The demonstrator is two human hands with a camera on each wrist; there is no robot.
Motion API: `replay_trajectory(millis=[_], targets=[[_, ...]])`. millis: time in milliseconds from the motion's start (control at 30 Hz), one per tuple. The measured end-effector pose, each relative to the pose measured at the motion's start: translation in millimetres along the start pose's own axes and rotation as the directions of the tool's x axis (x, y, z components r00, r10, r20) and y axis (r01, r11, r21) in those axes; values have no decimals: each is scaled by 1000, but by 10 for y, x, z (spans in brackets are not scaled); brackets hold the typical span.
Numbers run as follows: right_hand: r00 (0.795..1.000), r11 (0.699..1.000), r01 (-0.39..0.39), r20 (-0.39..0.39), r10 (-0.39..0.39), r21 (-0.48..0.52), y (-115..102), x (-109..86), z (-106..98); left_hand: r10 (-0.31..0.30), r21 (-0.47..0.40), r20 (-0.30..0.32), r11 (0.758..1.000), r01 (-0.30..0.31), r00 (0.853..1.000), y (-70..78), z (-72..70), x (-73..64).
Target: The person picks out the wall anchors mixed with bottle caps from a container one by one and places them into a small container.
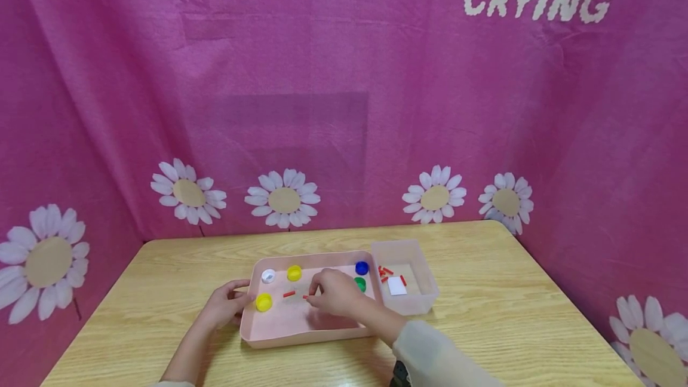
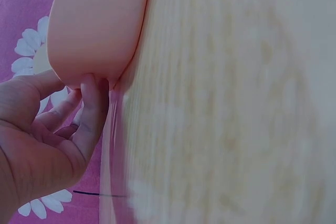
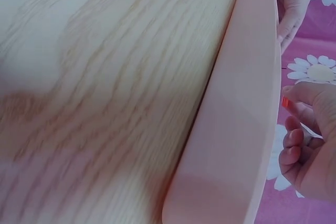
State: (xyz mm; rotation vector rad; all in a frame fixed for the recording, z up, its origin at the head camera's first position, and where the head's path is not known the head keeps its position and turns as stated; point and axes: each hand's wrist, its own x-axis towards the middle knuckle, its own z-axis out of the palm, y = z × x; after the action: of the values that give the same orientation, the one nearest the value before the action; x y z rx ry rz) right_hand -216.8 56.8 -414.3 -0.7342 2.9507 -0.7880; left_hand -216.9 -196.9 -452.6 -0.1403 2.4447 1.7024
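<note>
A pink tray [image 1: 301,336] lies on the table, and my left hand [image 1: 223,306] grips its left end. In the left wrist view the thumb meets the rim, with a finger against the outer wall. Over the tray, my right hand [image 1: 335,292] pinches a small red stick [image 3: 285,101] between thumb and fingertip. Another red stick [image 1: 289,294] lies on the tray floor. Around it sit a white cap [image 1: 268,276], two yellow caps [image 1: 294,273], a blue cap [image 1: 362,268] and a green cap [image 1: 360,284], partly hidden by the right hand.
A clear plastic box [image 1: 424,300] stands against the tray's right side. Inside are several red sticks [image 1: 387,270] and a white square piece [image 1: 397,285]. The wooden table [image 1: 484,315] extends around both. Pink cloth [image 1: 344,76] with flowers hangs behind and at the sides.
</note>
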Motion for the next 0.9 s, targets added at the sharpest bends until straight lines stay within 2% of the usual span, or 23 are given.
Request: replay_trajectory(millis=[300, 467, 700, 900], targets=[[998, 997, 49, -44, -51, -53, 106, -90, -135, 7, 0, -7, 1000, -7, 1000, -11, 3, 0], [997, 997, 59, -44, -61, -52, 176, -125, -196, 9, -8, -6, 1000, -9, 1000, -16, 7, -3], [990, 993, 109, -87, -112, -42, 238, -193, -323, 1, -3, -1, 1000, -1, 1000, -19, 2, 8], [991, 997, 83, -101, -83, -8, 320, -243, -437, -4, -3, 7, 1000, 4, 1000, -6, -4, 9]])
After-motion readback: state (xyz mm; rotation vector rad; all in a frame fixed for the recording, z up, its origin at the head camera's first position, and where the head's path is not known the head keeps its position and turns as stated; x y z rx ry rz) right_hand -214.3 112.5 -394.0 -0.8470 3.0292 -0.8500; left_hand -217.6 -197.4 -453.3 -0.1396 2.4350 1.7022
